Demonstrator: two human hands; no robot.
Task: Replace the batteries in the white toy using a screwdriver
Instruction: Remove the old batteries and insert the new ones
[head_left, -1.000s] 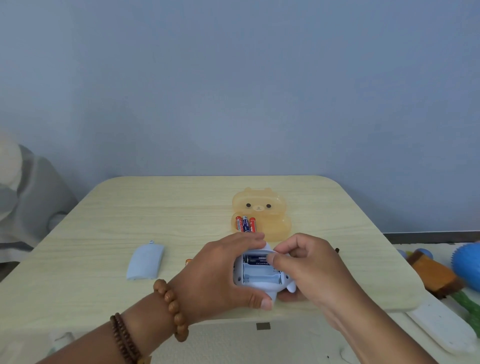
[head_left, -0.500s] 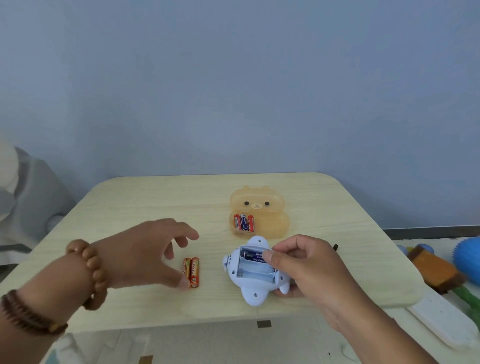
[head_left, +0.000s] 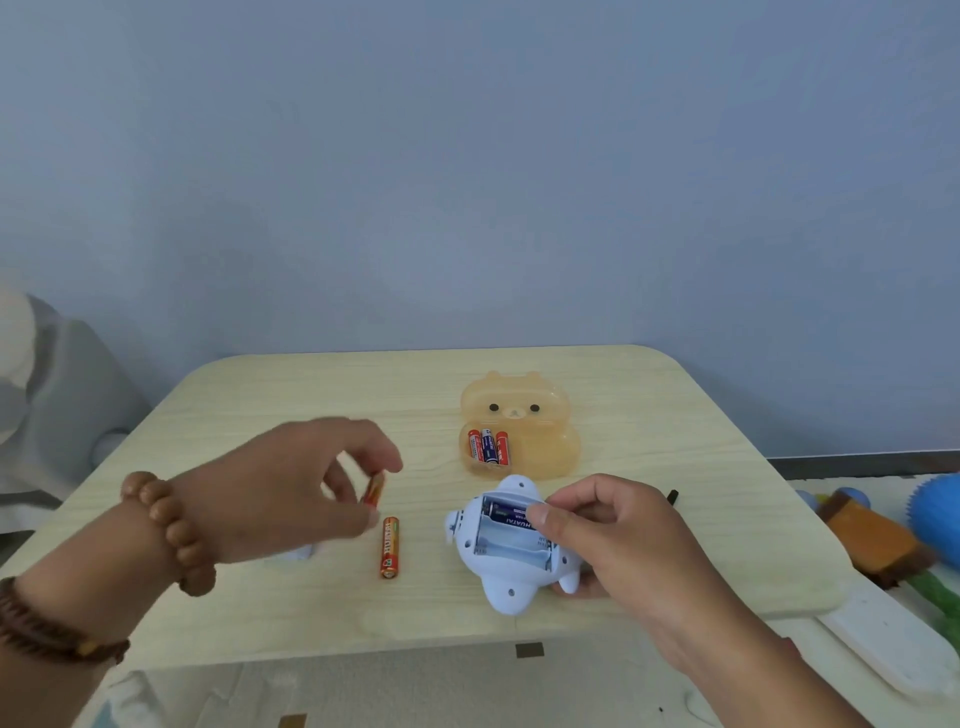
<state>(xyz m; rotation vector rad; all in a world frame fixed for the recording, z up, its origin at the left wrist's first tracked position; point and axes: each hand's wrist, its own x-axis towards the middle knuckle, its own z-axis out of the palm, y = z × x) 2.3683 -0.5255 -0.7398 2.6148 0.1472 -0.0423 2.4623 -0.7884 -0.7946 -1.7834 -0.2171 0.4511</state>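
Toy (head_left: 511, 566) is lying back-up at table (head_left: 311, 405) front, bay open | right hand (head_left: 618, 545) is gripping it, thumb pressing blue cell (head_left: 506, 512) | left hand (head_left: 280, 493), left of toy, is pinching orange battery (head_left: 375, 488), axis crosswise to slots | spare battery (head_left: 389, 547) is lying beneath, nearer left hand.

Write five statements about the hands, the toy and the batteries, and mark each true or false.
1. The left hand pinches an orange battery. True.
2. The white toy has its battery compartment covered. False: it lies open, with one blue battery inside.
3. A second orange battery lies on the table. True.
4. The bear-shaped case is empty. False: it holds three batteries.
5. The right hand grips a screwdriver. False: it holds the white toy.
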